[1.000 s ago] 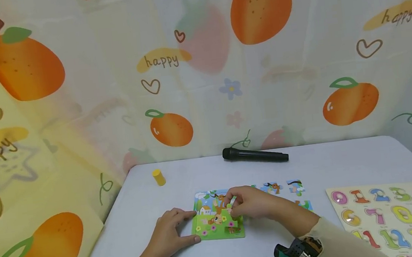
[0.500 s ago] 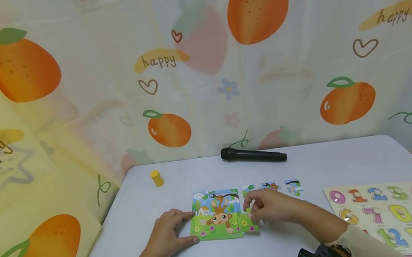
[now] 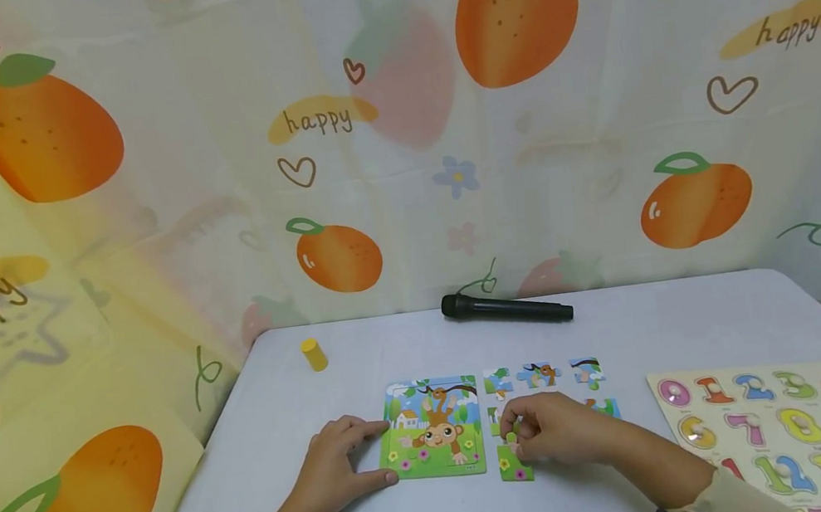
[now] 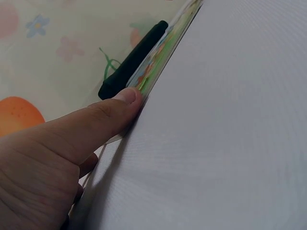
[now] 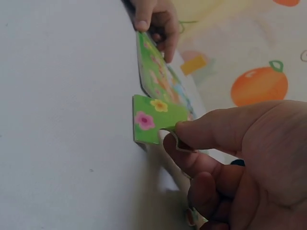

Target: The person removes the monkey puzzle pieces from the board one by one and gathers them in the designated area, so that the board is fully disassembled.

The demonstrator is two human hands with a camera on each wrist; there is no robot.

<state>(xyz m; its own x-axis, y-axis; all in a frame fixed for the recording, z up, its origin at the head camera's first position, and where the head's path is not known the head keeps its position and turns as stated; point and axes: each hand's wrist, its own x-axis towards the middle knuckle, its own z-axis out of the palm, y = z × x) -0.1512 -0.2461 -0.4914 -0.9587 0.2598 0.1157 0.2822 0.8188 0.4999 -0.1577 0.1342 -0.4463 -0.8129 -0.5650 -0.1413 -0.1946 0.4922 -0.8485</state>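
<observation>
In the head view my right hand [image 3: 560, 428] pinches a green jigsaw puzzle piece [image 3: 515, 464] with flowers on it, between thumb and fingertips. The right wrist view shows this piece [image 5: 149, 115] held by its tabbed edge, tilted above the white table. To its left lies a square monkey puzzle board [image 3: 430, 437], its picture showing a monkey hanging from a branch. My left hand [image 3: 343, 467] rests at that board's left edge, thumb at the near corner and fingers farther up. Seen from the left wrist, the thumb [image 4: 103, 117] touches the board's edge.
Several loose puzzle pieces [image 3: 540, 374] lie right of the board, some partly hidden by my right hand. A number board [image 3: 795, 416] sits at the right. Toward the back are a black microphone [image 3: 509, 308] and a yellow cylinder [image 3: 313, 355].
My right hand has carried the flowered piece off the monkey board to the right, uncovering the board's picture. My left hand has stayed at the board's left edge.
</observation>
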